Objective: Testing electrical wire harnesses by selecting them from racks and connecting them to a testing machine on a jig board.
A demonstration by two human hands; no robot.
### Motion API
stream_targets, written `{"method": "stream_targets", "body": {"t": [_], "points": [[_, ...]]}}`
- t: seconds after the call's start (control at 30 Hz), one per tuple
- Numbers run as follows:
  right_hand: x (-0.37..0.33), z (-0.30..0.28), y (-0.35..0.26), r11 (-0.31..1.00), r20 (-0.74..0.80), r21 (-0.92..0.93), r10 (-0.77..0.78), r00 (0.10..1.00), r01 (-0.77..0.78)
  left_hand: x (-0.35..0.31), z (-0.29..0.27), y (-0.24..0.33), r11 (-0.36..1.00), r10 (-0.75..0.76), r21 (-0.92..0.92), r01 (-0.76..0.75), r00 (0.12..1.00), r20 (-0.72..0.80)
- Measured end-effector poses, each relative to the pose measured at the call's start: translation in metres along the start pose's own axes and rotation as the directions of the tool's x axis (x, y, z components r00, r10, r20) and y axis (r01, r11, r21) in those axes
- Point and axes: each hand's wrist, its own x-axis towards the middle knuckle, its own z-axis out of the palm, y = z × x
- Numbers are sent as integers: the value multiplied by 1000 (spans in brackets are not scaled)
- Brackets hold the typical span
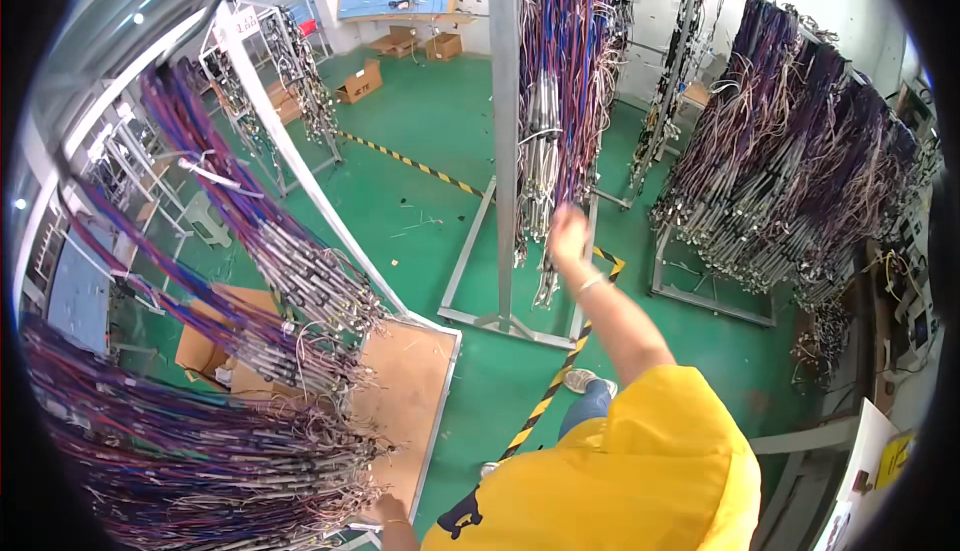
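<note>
My right arm reaches forward to a long bundle of purple, blue and red wire harnesses (572,81) hanging from a metal rack. Near the bundle's lower end, my right hand (568,234) is closed around some of the wires; its fingers are slightly blurred. My left hand (390,509) is low, beside the tips of a thick pile of wire harnesses (220,451) on the left. Its fingers are mostly hidden, so whether it holds anything does not show.
A wooden board (415,371) with a metal edge lies by the left harnesses. More harnesses (790,151) hang on a rack at right. Black-and-yellow tape (410,163) crosses the green floor. A cardboard box (205,346) is at left; the rack's metal base (520,329) stands ahead.
</note>
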Motion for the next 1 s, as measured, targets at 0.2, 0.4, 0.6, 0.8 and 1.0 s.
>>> {"method": "stream_targets", "body": {"t": [0.2, 0.4, 0.6, 0.8, 1.0], "points": [[250, -40, -134, 827, -70, 488, -284, 956, 281, -38, -45, 256, 602, 528, -555, -574, 808, -263], [306, -71, -122, 771, 268, 573, -496, 826, 278, 11, -222, 417, -564, 326, -824, -49, 904, -276], [334, -114, -101, 484, 501, 862, -773, 390, -148, -116, -674, 470, -156, 136, -577, -802, 561, -816], [386, -105, -155, 200, 37, 659, -971, 235, 725, -182, -874, 519, 149, -179, -370, -917, 343, -922], [468, -81, -215, 456, 16, 789, -686, 727, 413, -169, -883, 519, 344, -291, -343, -874, 248, -924]]}}
